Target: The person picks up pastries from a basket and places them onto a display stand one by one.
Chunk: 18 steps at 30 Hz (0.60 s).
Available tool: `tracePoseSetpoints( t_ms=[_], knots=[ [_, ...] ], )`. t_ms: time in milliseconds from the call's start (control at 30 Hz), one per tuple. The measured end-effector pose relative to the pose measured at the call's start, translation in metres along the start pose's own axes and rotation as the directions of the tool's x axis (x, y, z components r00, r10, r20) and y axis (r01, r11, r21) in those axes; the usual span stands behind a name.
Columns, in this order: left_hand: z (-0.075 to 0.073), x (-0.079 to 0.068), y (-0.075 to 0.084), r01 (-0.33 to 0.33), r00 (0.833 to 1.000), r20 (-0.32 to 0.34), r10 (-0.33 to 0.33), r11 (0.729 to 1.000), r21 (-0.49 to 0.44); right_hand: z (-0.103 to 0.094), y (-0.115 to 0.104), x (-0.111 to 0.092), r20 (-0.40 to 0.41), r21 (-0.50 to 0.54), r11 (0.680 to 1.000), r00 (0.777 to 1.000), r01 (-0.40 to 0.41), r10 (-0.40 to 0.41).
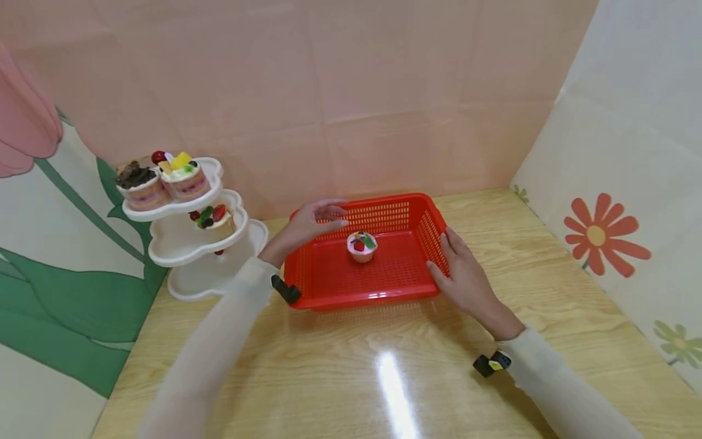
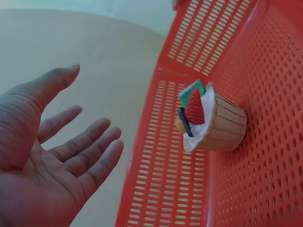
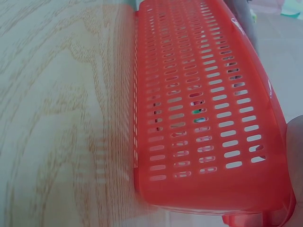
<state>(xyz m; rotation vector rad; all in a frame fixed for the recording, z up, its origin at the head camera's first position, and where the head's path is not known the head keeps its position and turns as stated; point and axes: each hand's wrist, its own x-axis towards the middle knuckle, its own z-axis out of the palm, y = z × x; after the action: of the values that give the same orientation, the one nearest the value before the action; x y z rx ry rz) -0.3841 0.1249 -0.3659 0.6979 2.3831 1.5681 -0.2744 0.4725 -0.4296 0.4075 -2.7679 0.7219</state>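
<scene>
A red plastic basket with slotted walls stands on the table. Inside it is one small toy cupcake, topped with a strawberry and a green piece; the left wrist view shows its ribbed tan cup. My left hand hovers over the basket's left end, fingers spread and apart from the cupcake, holding nothing. At the basket's right end, my right hand holds the rim, thumb toward the inside. Only a dim part of that hand shows at the edge of the right wrist view.
Left of the basket stands a white three-tier stand. Its top tier bears a chocolate-topped cake cup and a fruit-topped cake cup; another cake cup sits on the middle tier. A pink-covered wall rises behind the wooden table.
</scene>
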Motion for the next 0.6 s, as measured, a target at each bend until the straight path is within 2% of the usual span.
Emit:
tracePoseSetpoints(
  t_ms=[100, 300, 500, 600],
  knots=[
    [0.003, 0.007, -0.004, -0.001, 1.0, 0.009, 0.001, 1.0, -0.004, 0.0, 0.0, 0.0, 0.001, 0.004, 1.0, 1.0, 0.001, -0.001],
    [0.009, 0.022, -0.017, 0.014, 0.999, 0.03, -0.016, 0.997, 0.071, 0.0, 0.0, 0.0, -0.004, 0.001, 1.0, 1.0, -0.005, 0.005],
    [0.015, 0.034, -0.029, 0.035, 0.996, 0.076, -0.05, 0.982, 0.188, 0.0, 0.0, 0.0, -0.006, -0.004, 1.0, 1.0, -0.004, 0.004],
    [0.017, 0.037, -0.033, 0.044, 0.993, 0.095, -0.065, 0.977, 0.209, 0.0, 0.0, -0.001, -0.003, -0.005, 1.0, 1.0, -0.008, 0.008]
  ],
)
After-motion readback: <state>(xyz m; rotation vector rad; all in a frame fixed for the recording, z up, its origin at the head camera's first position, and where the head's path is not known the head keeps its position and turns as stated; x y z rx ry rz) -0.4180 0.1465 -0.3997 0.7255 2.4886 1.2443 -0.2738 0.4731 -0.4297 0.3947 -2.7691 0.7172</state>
